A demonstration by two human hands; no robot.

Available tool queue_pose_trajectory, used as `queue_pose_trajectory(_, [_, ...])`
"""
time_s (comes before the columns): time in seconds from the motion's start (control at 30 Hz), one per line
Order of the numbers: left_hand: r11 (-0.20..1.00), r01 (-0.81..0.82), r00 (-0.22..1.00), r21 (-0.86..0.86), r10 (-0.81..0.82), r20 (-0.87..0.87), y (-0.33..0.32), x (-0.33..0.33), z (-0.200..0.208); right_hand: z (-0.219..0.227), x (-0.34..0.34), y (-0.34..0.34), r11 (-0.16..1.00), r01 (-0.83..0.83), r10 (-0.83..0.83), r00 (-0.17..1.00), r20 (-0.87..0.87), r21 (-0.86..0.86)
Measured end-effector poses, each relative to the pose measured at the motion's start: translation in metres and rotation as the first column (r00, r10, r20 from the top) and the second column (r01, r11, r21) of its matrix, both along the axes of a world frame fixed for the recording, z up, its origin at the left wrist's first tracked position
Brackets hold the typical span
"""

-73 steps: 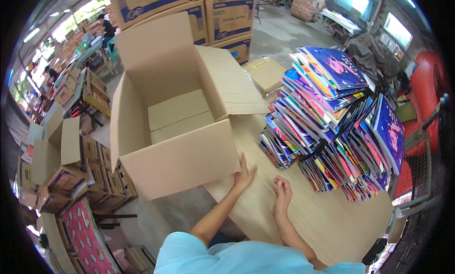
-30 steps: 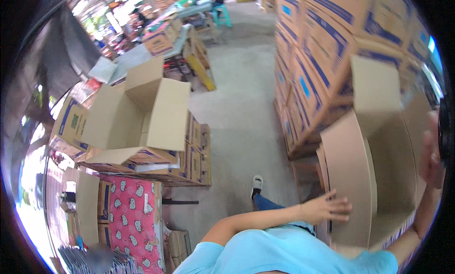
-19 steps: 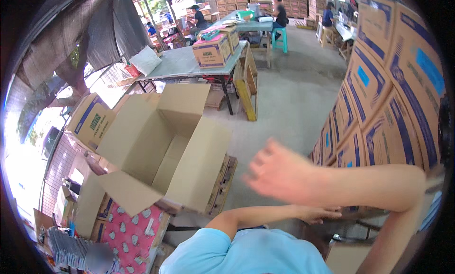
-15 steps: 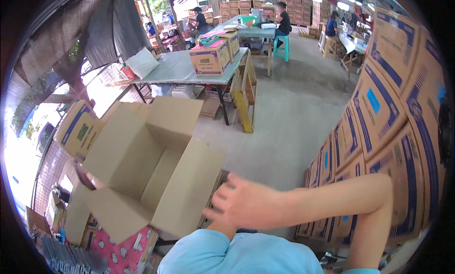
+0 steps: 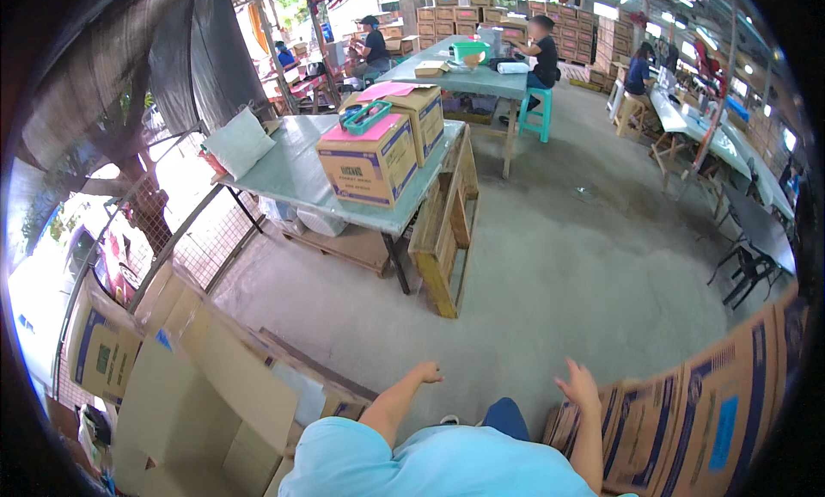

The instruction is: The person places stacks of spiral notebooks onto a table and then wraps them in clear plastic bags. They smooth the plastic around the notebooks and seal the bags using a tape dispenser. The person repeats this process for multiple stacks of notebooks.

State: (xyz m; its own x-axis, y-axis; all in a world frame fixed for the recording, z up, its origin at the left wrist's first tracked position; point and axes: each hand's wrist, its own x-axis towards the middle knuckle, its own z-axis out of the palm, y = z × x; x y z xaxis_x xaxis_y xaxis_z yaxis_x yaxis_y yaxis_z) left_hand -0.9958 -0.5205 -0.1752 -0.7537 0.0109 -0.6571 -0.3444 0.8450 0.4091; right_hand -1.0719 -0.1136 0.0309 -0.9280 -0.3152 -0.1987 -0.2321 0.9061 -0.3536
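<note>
Both of my arms swing free over the concrete floor, apart from any object. My left hand (image 5: 427, 373) is in front of me with loosely bent fingers, and nothing shows in it. Out to the right, my right hand (image 5: 579, 387) has its thumb and fingers apart and is also bare. A large carton (image 5: 185, 411) with its flaps up stands at the lower left, beside my left arm. Closest to my right hand is a row of stacked printed cartons (image 5: 657, 424), some with blue labels.
Ahead stands a table (image 5: 301, 174) bearing closed cartons (image 5: 369, 166), a green tray (image 5: 368, 119) and a white sack (image 5: 241, 144). A yellow-edged wooden pallet (image 5: 443, 248) leans at its end. Several people sit working farther back. Black furniture (image 5: 752, 239) stands at the right.
My view has swung right and forward. The opened carton has shifted to the lower left, away from my hands. My right arm, earlier bent across my body, now hangs out to the right.
</note>
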Motion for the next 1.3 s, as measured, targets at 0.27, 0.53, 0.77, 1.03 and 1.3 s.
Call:
queue_pose_trajectory(0.27, [0.983, -0.175, 0.982, -0.051, 0.17, -0.086, -0.089, -0.138, -0.046, -0.335, -0.154, 0.162, 0.985, 0.068, -0.165, 0.617, 0.77, 0.157])
queue_pose_trajectory(0.53, [0.729, -0.653, 0.755, 0.205, 0.647, 0.106, -0.048, -0.305, 0.036, -0.265, -0.508, -0.002, 0.799, 0.563, -0.264, 0.643, 0.719, -0.211])
queue_pose_trajectory(0.77, [0.904, -0.413, 0.897, 0.11, 0.425, -0.12, -0.04, -0.412, 0.085, -0.143, -0.73, -0.203, 0.975, -0.061, 0.11, 0.968, 0.228, -0.213])
queue_pose_trajectory(1.03, [0.941, -0.043, 0.757, 0.336, 0.25, -0.603, -0.087, -0.447, 0.473, 0.182, -0.704, -0.258, 0.447, -0.793, 0.894, 0.38, 0.238, -0.414])
queue_pose_trajectory(1.3, [0.715, 0.086, 0.456, -0.693, -0.647, -0.611, 0.057, -0.422, 0.657, 0.454, -0.619, -0.159, -0.829, -0.559, 0.546, -0.814, -0.197, 0.013])
